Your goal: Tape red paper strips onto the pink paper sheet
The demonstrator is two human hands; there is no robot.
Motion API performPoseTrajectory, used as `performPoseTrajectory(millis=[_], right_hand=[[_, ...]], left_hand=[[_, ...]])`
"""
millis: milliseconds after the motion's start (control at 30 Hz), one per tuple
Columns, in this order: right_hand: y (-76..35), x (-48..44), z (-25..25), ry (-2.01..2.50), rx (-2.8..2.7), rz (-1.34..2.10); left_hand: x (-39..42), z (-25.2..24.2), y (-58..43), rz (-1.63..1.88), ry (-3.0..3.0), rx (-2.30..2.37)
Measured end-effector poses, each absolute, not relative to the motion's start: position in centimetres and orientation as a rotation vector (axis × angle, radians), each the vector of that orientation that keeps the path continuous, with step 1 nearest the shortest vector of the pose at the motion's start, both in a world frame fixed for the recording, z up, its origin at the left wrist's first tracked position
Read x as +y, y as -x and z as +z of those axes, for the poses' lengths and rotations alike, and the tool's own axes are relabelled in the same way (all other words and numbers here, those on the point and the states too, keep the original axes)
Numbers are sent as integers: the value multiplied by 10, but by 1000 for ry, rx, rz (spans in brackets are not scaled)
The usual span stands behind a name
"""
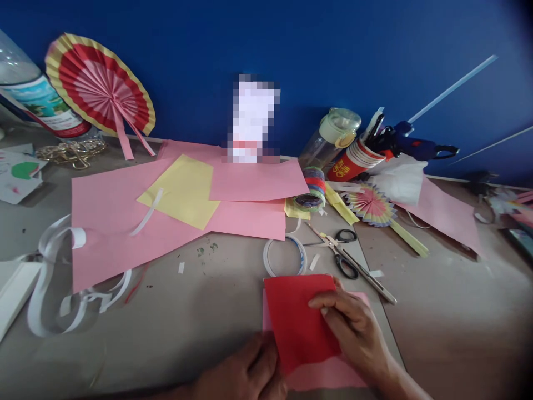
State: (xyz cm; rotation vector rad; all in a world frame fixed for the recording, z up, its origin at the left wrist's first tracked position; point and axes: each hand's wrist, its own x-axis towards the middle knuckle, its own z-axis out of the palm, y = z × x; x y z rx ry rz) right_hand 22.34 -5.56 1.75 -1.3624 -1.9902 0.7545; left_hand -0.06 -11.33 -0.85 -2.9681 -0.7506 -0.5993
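Observation:
A red paper sheet (pixel 302 322) lies over a pink paper sheet (pixel 328 373) at the bottom of the head view. My right hand (pixel 356 328) grips the red sheet near its right side, thumb and index finger on its face and other fingers partly behind it. At the lower left edge of both sheets is my left hand (pixel 245 369), fingers curled against the pink paper and dim in shadow; its fingertips are partly hidden. Just beyond the sheets are a roll of tape (pixel 285 272) and black-handled scissors (pixel 346 265).
Pink sheets (pixel 108 222) and a yellow sheet (pixel 183 194) cover the table's middle. A pleated paper fan (pixel 100 83) and a bottle (pixel 41 100) stand at back left. White paper strips (pixel 37 300) curl at left. Behind the scissors stand a jar (pixel 328 136) and red cups (pixel 353 161).

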Motion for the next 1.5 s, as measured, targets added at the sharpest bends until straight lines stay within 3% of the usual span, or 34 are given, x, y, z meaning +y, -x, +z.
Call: performPoseTrajectory(millis=[200,400,767,1100,1500], right_hand=[[-241,-58,16,1539,-1424,906],[-253,-50,22,1453,-996,906],[-256,-47,27,1398,-909,909],[-255,-55,24,1399,-1013,1026],[-252,-51,21,1442,-907,1132]], left_hand=[[-93,14,9,-741,2984,-931],[-57,10,-2,-171,3129,-1082],[-10,5,-11,-135,3080,-1190],[-48,15,3,-535,2994,-1087],[-24,9,-21,-205,3001,-1499]])
